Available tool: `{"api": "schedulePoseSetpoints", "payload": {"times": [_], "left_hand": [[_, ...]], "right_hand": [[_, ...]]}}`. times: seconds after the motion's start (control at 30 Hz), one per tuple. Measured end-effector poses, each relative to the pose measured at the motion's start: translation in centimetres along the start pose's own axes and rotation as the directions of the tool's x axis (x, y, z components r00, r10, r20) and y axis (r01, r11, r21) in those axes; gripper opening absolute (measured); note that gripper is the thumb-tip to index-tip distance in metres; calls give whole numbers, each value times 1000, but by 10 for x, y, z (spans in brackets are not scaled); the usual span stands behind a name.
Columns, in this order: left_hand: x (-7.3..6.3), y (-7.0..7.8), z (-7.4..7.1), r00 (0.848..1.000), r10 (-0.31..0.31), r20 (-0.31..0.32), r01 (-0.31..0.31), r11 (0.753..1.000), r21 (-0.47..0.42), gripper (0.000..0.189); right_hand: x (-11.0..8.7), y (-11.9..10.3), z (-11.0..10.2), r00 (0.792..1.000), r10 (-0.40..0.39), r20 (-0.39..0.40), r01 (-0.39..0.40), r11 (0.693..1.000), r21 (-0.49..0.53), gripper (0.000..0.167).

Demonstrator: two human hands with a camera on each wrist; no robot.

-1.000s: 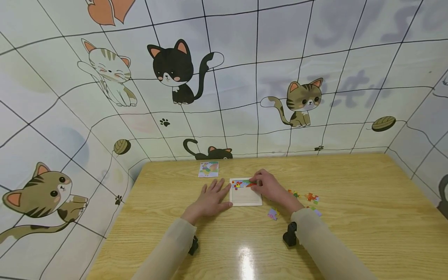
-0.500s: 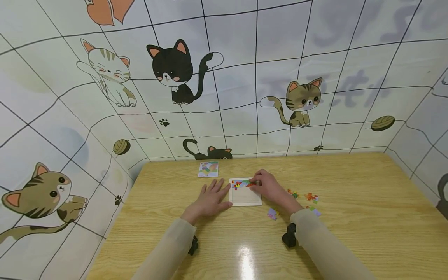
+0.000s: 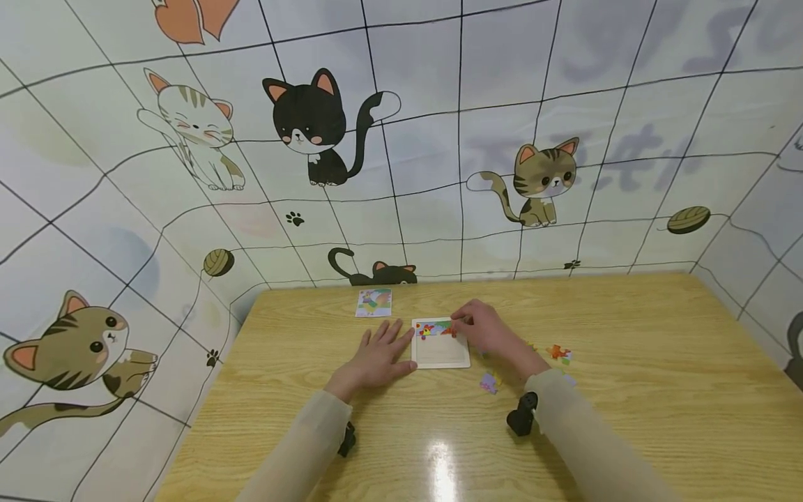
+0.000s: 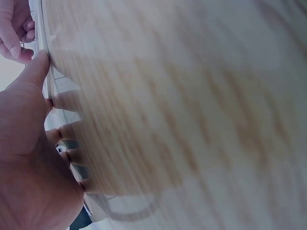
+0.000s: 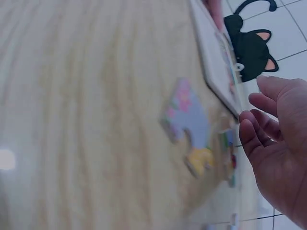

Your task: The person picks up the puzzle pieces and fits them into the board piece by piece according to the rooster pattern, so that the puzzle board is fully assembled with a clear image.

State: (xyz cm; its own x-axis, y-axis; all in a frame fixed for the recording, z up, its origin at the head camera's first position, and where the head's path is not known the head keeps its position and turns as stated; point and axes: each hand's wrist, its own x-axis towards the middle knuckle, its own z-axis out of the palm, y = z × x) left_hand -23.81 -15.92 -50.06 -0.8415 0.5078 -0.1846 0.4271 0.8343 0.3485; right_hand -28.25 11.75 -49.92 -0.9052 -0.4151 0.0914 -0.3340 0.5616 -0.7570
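A white puzzle tray (image 3: pixel 442 355) lies on the table, with joined picture pieces (image 3: pixel 431 330) along its top row and a bare lower part. My left hand (image 3: pixel 375 359) lies flat with fingers spread, its fingertips and thumb touching the tray's left edge. At the upper right corner of the tray is my right hand (image 3: pixel 492 333), fingers loosely bent. The right wrist view shows no piece between the thumb and fingers of that hand (image 5: pixel 283 129). A lilac and yellow jigsaw piece (image 5: pixel 189 120) lies below the tray's right corner.
Several loose jigsaw pieces, among them an orange one (image 3: pixel 558 353), lie right of the tray, partly behind my right forearm. A picture card (image 3: pixel 373 303) lies at the back left of the wooden table (image 3: pixel 640 390). A cat-printed cloth (image 3: pixel 433 153) hangs behind.
My right hand has risen slightly and moved a little right, showing more of the top row's right end. The left hand has stayed in place.
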Motion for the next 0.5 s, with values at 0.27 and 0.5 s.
{"api": "schedulePoseSetpoints", "payload": {"times": [0.27, 0.5], "left_hand": [[2, 1, -1, 1000, 6, -6, -6, 1000, 3, 73], [0, 1, -1, 1000, -1, -6, 1, 1000, 7, 72]], "right_hand": [[-10, 1, -30, 999, 22, 41, -22, 1000, -4, 23], [-26, 9, -45, 992, -15, 124, 17, 1000, -10, 23]]}}
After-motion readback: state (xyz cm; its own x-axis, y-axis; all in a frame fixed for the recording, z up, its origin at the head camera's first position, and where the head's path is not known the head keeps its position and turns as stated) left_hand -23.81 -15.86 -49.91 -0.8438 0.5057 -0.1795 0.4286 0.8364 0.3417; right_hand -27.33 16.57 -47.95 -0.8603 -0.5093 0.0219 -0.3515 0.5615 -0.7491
